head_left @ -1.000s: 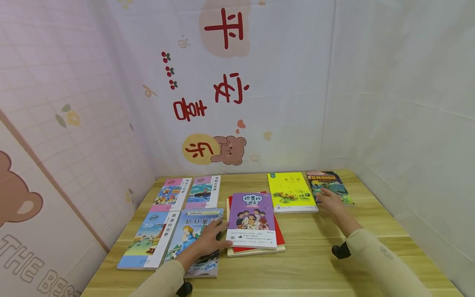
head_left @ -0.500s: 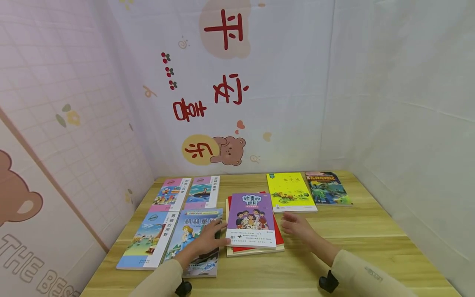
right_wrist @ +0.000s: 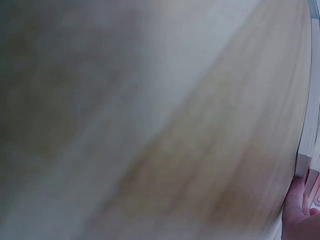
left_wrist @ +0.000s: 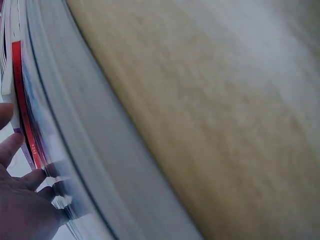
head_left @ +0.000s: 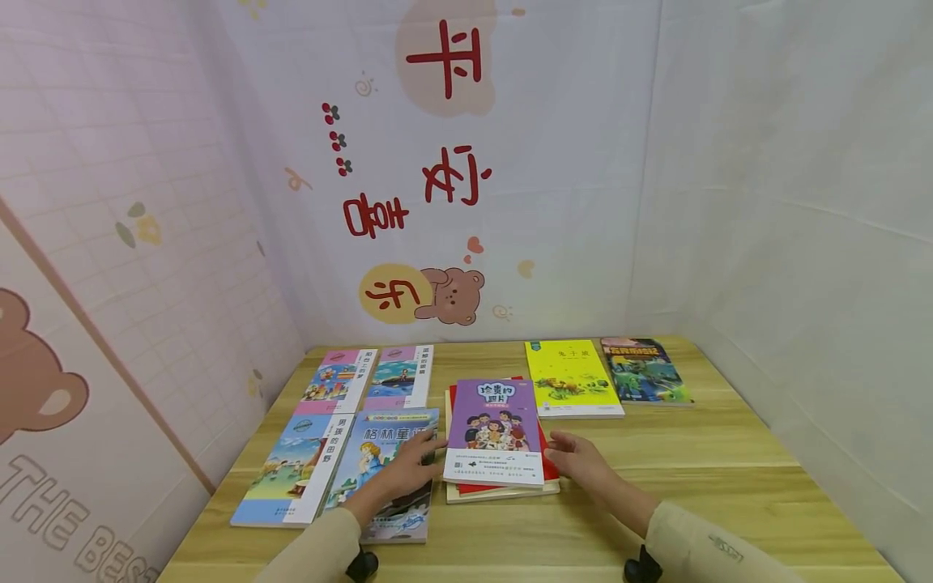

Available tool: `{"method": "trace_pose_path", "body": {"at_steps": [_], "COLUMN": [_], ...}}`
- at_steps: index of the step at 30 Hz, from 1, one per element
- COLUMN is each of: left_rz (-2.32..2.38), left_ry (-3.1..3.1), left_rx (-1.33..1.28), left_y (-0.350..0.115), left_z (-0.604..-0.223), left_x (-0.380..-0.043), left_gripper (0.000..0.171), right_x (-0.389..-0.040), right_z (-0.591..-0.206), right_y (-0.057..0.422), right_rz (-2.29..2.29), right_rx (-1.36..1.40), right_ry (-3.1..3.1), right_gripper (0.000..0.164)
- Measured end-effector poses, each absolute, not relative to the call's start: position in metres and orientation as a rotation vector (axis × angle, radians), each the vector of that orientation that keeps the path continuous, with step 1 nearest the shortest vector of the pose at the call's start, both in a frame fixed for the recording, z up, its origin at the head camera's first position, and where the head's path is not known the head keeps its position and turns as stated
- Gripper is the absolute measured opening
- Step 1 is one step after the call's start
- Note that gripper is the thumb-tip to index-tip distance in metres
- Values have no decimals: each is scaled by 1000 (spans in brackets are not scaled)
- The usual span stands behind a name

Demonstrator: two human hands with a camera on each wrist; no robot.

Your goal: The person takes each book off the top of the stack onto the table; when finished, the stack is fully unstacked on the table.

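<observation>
In the head view, a small stack lies mid-table: a purple book (head_left: 496, 437) on top, a red book (head_left: 550, 468) under it, and a cream-edged book (head_left: 510, 495) at the bottom. My left hand (head_left: 405, 471) lies over a blue fairy-tale book (head_left: 382, 435), fingertips at the stack's left edge. On the other side, my right hand (head_left: 583, 463) has its fingertips at the stack's right edge, by the red book. Each wrist view shows relaxed fingers beside book edges, the left hand (left_wrist: 22, 202) and the right hand (right_wrist: 301, 212) partly cut off.
Three pastel-covered books, including a larger landscape one (head_left: 287, 470), lie flat at the left. Behind the stack to the right sit a yellow book (head_left: 572, 376) and a dark green adventure book (head_left: 647, 371). Fabric walls (head_left: 568, 202) enclose the wooden table (head_left: 700, 461).
My right hand has left the dark green book and come left and nearer to the stack's right edge. The left hand stays by the stack's left side, nearly still.
</observation>
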State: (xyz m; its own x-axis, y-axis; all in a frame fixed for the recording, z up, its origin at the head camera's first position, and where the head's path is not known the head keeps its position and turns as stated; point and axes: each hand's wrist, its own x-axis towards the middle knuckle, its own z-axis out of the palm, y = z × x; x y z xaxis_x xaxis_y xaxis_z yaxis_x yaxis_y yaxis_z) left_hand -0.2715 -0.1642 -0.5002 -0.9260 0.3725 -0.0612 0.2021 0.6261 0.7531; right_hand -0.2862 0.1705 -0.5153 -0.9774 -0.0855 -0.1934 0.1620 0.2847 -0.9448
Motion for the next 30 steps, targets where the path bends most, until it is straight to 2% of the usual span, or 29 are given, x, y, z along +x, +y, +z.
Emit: {"method": "trace_pose_path", "body": {"at_steps": [5, 18, 30], "left_rz": [1057, 919, 881], "left_ry": [2753, 2871, 2809], "left_rx": [518, 388, 398], "left_y": [-157, -144, -145], "left_z": [-504, -515, -506], "left_x": [-272, -273, -270], "left_gripper": [51, 79, 80], "right_x": [-287, -295, -294], "right_z": [-514, -512, -499], "right_y": [170, 170, 174], "right_rz": [-1770, -1735, -1869], "right_rx": [89, 94, 135], "right_ry": [2343, 2426, 2212], "right_gripper": [54, 51, 49]}}
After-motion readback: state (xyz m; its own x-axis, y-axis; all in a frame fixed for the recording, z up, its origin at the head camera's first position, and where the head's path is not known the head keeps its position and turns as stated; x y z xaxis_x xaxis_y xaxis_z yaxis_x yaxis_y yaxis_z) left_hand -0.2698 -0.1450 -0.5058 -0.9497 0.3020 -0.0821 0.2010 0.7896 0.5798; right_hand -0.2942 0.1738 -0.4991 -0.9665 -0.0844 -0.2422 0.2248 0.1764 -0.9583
